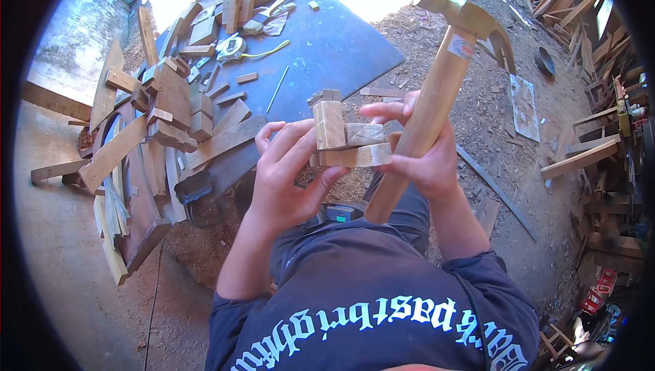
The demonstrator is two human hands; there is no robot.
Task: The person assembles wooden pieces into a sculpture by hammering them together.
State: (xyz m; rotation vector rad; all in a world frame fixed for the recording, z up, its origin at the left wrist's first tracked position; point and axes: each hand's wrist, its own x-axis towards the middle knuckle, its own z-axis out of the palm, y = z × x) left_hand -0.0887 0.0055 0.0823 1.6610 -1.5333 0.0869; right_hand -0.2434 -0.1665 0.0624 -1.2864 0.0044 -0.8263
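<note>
Left hand grips a small assembly of wooden blocks from the left side, fingers curled up around it, thumb under its lower edge, held up in front of the chest. Right hand does double duty: fingers wrapped around the wooden handle of a claw hammer, fingertips also pinching the right end of the block assembly. Hammer points up and away, metal head at top, claw turned right. Blocks are joined at right angles, one upright piece on the left, shorter ones lying across; exact joints hard to tell. Beyond the hands, a dark blue surface with loose wood offcuts, a tape measure with yellow tape pulled out, and a thin rod. Sawdust-covered ground to the right, scrap timber pile at far right. Person wears a dark sweatshirt with pale lettering.
</note>
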